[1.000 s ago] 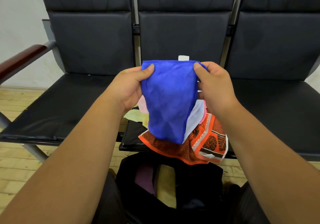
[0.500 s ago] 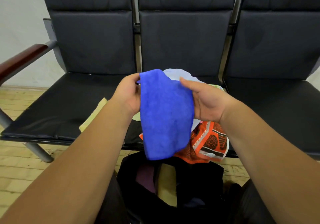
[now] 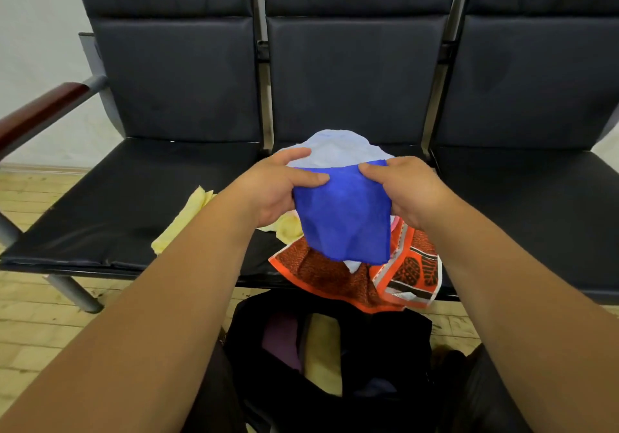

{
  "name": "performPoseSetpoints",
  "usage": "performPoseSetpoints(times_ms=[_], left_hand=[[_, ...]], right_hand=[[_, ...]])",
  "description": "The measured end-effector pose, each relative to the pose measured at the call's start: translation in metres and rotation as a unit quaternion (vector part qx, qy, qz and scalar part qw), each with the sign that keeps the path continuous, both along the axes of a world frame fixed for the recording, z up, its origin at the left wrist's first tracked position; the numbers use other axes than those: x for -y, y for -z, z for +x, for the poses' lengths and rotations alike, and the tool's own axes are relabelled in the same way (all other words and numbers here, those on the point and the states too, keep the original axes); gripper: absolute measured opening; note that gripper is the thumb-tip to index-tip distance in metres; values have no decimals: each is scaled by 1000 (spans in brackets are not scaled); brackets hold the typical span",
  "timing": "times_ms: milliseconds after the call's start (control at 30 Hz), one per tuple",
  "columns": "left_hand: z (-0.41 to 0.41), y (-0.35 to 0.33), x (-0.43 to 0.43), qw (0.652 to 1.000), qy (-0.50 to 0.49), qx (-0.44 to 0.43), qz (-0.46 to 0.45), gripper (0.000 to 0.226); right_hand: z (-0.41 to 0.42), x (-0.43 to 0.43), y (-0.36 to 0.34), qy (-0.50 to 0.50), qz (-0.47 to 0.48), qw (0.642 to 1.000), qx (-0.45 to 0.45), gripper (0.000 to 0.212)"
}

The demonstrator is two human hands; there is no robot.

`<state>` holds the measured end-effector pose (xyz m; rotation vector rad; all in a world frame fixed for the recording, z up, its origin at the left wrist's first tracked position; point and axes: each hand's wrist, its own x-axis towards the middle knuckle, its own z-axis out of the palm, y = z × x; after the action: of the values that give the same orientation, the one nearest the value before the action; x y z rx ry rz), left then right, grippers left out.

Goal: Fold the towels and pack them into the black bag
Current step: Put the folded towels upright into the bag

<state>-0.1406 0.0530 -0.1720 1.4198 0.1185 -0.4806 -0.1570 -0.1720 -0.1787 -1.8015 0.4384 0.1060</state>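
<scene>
Black bag (image 3: 402, 342) open on the floor, a purple cloth (image 3: 281, 342) and a yellow one (image 3: 323, 355) tucked inside. Above it, left hand (image 3: 271, 191) and right hand (image 3: 412, 191) each pinch a top corner of the soft blue towel (image 3: 345, 221), which hangs limp over the crumpled orange patterned cloth (image 3: 328, 278) on the padded seat (image 3: 117, 205).

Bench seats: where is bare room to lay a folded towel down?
The right seat is bare, bordered on its left by the orange towel. The left seat is free between the armrest and the yellow towel. The middle seat is crowded: towels pile beneath the blue towel that the left hand and right hand hold.
</scene>
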Motion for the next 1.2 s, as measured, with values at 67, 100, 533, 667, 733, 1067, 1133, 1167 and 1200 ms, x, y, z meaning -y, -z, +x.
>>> performPoseSetpoints(times_ms=[67, 100, 533, 667, 733, 1067, 1133, 1167, 1200], left_hand=[[-3, -3, -2, 994, 44, 59, 75, 59], [-4, -2, -3, 984, 58, 101, 132, 59], [-5, 1, -4, 860, 45, 308, 404, 21], [-3, 4, -5, 847, 0, 301, 438, 12], [0, 5, -9, 849, 0, 301, 434, 10], [3, 4, -19, 961, 20, 108, 256, 46], [4, 6, -16, 974, -11, 64, 217, 47], [5, 6, -13, 986, -35, 34, 159, 46], [5, 4, -10, 995, -55, 2, 83, 45]], right_hand=[[-1, 1, 2, -10, -67, 997, 37, 47], [-1, 1, 3, -7, -86, 995, 49, 52], [-10, -8, 5, -141, -277, 936, 163, 38], [-10, -6, 3, -125, -288, 934, 169, 8], [-11, -7, 0, -107, -266, 942, 176, 6], [-8, -5, -6, -64, 15, 997, 51, 26], [-7, -7, -3, -53, -4, 997, 56, 26], [-7, -8, -2, -38, 15, 998, 57, 27], [-4, -8, -1, -15, 74, 996, 54, 29]])
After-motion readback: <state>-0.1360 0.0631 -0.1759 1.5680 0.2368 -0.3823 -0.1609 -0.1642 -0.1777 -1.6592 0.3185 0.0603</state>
